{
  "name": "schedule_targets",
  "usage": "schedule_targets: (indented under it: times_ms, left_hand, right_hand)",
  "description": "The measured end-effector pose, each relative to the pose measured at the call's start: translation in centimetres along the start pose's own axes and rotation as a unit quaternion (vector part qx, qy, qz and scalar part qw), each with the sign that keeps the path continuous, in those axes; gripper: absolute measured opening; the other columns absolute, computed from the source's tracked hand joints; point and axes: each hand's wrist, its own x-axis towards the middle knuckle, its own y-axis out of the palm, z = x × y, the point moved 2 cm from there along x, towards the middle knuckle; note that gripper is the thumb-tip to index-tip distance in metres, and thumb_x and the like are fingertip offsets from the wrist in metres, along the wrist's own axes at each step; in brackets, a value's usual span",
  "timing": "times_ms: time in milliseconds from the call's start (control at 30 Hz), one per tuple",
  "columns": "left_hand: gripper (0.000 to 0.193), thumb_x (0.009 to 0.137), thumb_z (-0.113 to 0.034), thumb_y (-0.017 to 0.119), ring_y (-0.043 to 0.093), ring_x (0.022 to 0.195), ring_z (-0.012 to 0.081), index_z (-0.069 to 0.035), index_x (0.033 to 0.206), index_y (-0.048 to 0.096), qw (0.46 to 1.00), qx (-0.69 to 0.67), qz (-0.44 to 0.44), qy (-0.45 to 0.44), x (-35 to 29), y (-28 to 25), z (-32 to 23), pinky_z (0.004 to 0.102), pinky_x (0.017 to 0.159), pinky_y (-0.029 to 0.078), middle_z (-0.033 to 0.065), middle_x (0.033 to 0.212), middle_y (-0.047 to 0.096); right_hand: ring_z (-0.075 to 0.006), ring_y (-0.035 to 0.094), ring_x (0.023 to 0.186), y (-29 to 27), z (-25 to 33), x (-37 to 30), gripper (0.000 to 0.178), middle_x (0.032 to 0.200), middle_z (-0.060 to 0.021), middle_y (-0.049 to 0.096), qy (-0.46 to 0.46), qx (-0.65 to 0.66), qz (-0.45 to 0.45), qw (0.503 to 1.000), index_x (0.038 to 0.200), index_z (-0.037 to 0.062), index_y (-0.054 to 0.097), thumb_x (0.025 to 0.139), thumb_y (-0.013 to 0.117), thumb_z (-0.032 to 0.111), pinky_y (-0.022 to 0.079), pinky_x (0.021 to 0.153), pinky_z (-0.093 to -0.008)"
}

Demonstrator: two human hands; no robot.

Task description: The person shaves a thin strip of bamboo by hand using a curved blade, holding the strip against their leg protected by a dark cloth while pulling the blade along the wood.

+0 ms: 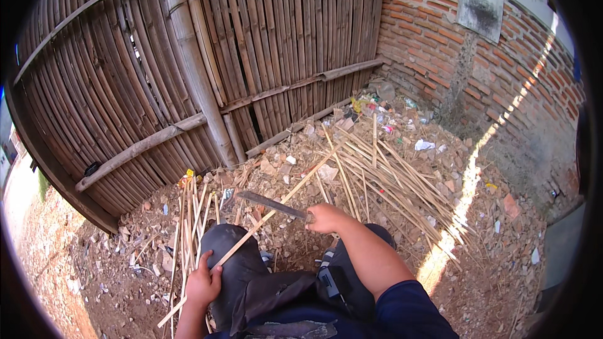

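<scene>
The person's left hand [204, 284] is closed around a long, pale, flat bamboo strip [242, 238], which slants over the dark-trousered left leg [233, 243], its long axis running from half past seven to half past one. The right hand [325, 218] grips the handle end of a long, dark metal blade [271, 204], which points toward ten o'clock and crosses the strip in view; whether they touch cannot be told.

Brown, rubble-strewn ground [125, 289] spreads all around. On it, a loose heap of pale bamboo strips [402, 179] fans out at one o'clock, and a smaller bundle of strips [186, 213] lies at ten o'clock. A brown bamboo-slat fence [282, 37] rises from ten to twelve o'clock, meeting a red brick wall [421, 31] at one o'clock.
</scene>
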Motion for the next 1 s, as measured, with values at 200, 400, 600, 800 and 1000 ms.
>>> schedule_targets:
  times_ms: [200, 400, 600, 800, 1000]
  left_hand:
    - [0.052, 0.097, -0.03, 0.063, 0.066, 0.063, 0.0437, -0.011, 0.143, 0.048, 0.999, -0.001, -0.023, 0.034, -0.03, 0.3, 0.42, 0.0541, 0.059, 0.05, 0.0201, 0.064, 0.065]
    - [0.051, 0.097, -0.03, 0.062, 0.066, 0.062, 0.0437, -0.011, 0.143, 0.048, 0.999, -0.005, -0.019, 0.029, 0.02, 0.24, 0.37, 0.054, 0.058, 0.049, 0.0197, 0.063, 0.063]
    - [0.052, 0.097, -0.03, 0.062, 0.066, 0.064, 0.0441, -0.011, 0.143, 0.048, 1.0, 0.001, -0.01, 0.02, 0.07, -0.09, -0.15, 0.054, 0.059, 0.05, 0.02, 0.065, 0.064]
    - [0.052, 0.097, -0.031, 0.062, 0.067, 0.066, 0.0441, -0.011, 0.143, 0.048, 1.0, 0.002, -0.001, 0.004, 0.08, -0.18, -0.3, 0.0537, 0.062, 0.051, 0.0201, 0.066, 0.066]
    - [0.051, 0.098, -0.031, 0.061, 0.067, 0.066, 0.0441, -0.011, 0.142, 0.048, 1.0, -0.001, -0.006, 0.008, 0.07, -0.06, -0.13, 0.0535, 0.062, 0.051, 0.0201, 0.066, 0.066]
  right_hand:
    - [-0.0401, 0.068, 0.1, 0.44, -0.38, 0.16, 0.042, 0.102, -0.0211, 0.071, -0.015, 0.008, -0.021, 1.0, 0.11, 0.0061, 0.069, 0.083, 0.077, 0.038, 0.054, 0.087, -0.0482]
    - [-0.0394, 0.069, 0.097, 0.25, -0.12, 0.11, 0.037, 0.098, -0.0198, 0.072, -0.013, 0.008, -0.019, 1.0, 0.106, 0.0071, 0.069, 0.082, 0.077, 0.035, 0.054, 0.084, -0.0485]
    - [-0.0396, 0.069, 0.097, 0.37, -0.31, 0.12, 0.04, 0.098, -0.0202, 0.072, -0.019, 0.01, -0.025, 0.999, 0.107, 0.0064, 0.069, 0.082, 0.077, 0.037, 0.054, 0.084, -0.0481]
    - [-0.0398, 0.069, 0.096, 0.48, -0.3, 0.03, 0.043, 0.098, -0.0211, 0.072, -0.017, 0.018, -0.031, 0.999, 0.111, 0.0066, 0.069, 0.082, 0.078, 0.038, 0.054, 0.085, -0.0477]
    - [-0.0394, 0.069, 0.094, 0.41, -0.12, -0.01, 0.041, 0.095, -0.0207, 0.072, -0.014, 0.026, -0.03, 0.999, 0.108, 0.0066, 0.069, 0.082, 0.078, 0.037, 0.054, 0.084, -0.0478]
